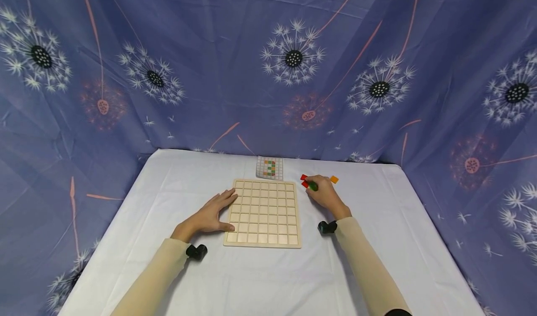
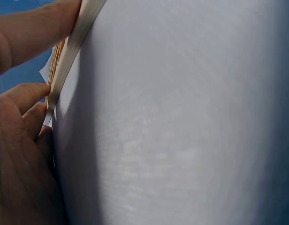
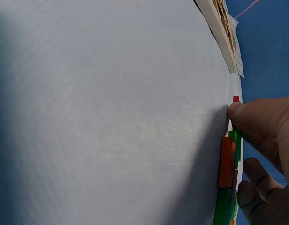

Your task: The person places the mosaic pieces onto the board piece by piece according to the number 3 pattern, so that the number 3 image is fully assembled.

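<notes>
A wooden grid board [image 1: 263,212] with empty square cells lies in the middle of the white table. My left hand [image 1: 226,211] rests flat on the cloth, fingers straight, touching the board's left edge [image 2: 74,42]. My right hand [image 1: 313,188] is to the right of the board's far corner, fingers curled over a small heap of coloured tiles. It pinches a green tile [image 1: 312,185] at its fingertips. Red tiles [image 1: 304,177] lie just beyond it, and an orange tile [image 1: 333,179] lies to the right. The right wrist view shows orange [image 3: 226,161] and green tiles [image 3: 223,206] beside the fingers [image 3: 243,115].
A small pattern card [image 1: 270,167] with coloured squares lies just behind the board. The white tablecloth [image 1: 260,278] ends at a blue dandelion-print curtain [image 1: 268,73] on three sides. Black wrist cameras sit at both cuffs.
</notes>
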